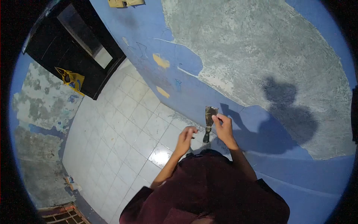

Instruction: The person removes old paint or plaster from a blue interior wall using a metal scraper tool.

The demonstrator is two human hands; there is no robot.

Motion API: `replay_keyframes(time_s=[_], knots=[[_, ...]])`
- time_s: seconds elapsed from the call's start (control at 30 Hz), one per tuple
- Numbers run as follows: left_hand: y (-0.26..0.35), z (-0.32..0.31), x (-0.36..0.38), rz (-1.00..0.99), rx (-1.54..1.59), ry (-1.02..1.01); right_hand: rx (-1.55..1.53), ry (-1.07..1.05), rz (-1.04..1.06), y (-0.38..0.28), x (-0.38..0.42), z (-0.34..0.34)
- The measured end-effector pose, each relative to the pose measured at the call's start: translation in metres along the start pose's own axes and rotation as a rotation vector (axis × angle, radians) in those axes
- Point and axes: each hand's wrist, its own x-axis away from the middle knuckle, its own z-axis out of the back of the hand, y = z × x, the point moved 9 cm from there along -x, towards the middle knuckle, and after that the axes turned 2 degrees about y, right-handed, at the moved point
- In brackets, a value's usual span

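Note:
A scraper (pixel 211 118) with a broad, stained metal blade and a dark green handle hangs upright in front of my body, blade up and handle down. My right hand (pixel 224 130) pinches its blade between thumb and fingers along the right edge. To the left of the handle, my left hand (pixel 184 139) is raised with loosely bent fingers, apart from the tool and with nothing visible in it. Beyond both hands rises a blue wall (pixel 197 95), whose paint is stripped to a large grey patch (pixel 246 48).
White tiles (pixel 123 123) cover the floor to the left. A yellow bag (pixel 71 79) hangs by the dark door (pixel 56 44). Small items (pixel 71 183) lie along the left wall's foot. My shadow falls on the wall to the right.

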Motion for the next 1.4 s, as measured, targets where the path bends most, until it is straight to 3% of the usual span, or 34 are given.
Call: replay_keyframes(time_s=[0.1,0.17,0.27,0.4,0.47,0.5,0.57,0.63,0.7,0.77,0.83,0.9,0.97,1.17,1.3,1.4], knots=[[0.015,-0.041,-0.030,0.003,-0.088,-0.123,-0.051,0.049,0.023,-0.008,-0.003,-0.011],[0.030,-0.056,-0.047,-0.098,0.056,-0.090,-0.021,0.047,0.027,-0.011,-0.010,-0.015],[0.024,-0.061,-0.061,0.136,0.431,0.036,0.036,0.085,-0.024,-0.005,-0.012,-0.008],[0.015,-0.060,-0.058,0.225,0.459,0.111,0.200,0.022,0.242,-0.023,-0.006,-0.010],[0.017,-0.064,-0.058,0.295,0.578,0.108,-0.172,-0.208,-0.374,0.002,0.015,-0.029],[0.017,-0.070,-0.053,0.374,0.688,0.098,-0.165,-0.220,-0.374,0.013,0.022,-0.032],[0.035,-0.063,-0.060,0.352,0.768,0.082,-0.032,-0.216,-0.031,0.015,0.029,-0.039],[0.053,-0.076,-0.067,0.332,1.096,-0.156,-0.020,-0.152,-0.043,0.001,0.036,-0.039],[0.061,-0.076,-0.070,0.340,1.089,-0.191,-0.333,-0.207,-0.589,0.017,0.048,-0.044],[0.056,-0.076,-0.075,0.362,0.849,-0.147,-0.216,-0.164,-0.472,0.027,0.042,-0.040],[0.065,-0.075,-0.086,0.332,0.812,-0.113,-0.099,-0.120,-0.358,0.013,0.032,-0.030],[0.075,-0.072,-0.101,0.304,0.775,-0.069,0.266,-0.031,-0.052,-0.030,0.015,-0.012],[0.088,-0.083,-0.118,0.301,0.998,-0.143,0.291,-0.017,-0.046,-0.044,0.006,-0.008],[0.068,-0.096,-0.145,0.363,1.281,-0.183,0.490,-0.040,0.012,-0.049,-0.015,-0.016],[0.067,-0.091,-0.155,0.381,1.311,-0.233,0.441,-0.029,-0.046,-0.043,-0.023,-0.030],[0.071,-0.084,-0.155,0.389,1.123,-0.193,0.382,-0.005,-0.090,-0.041,-0.022,-0.036]])
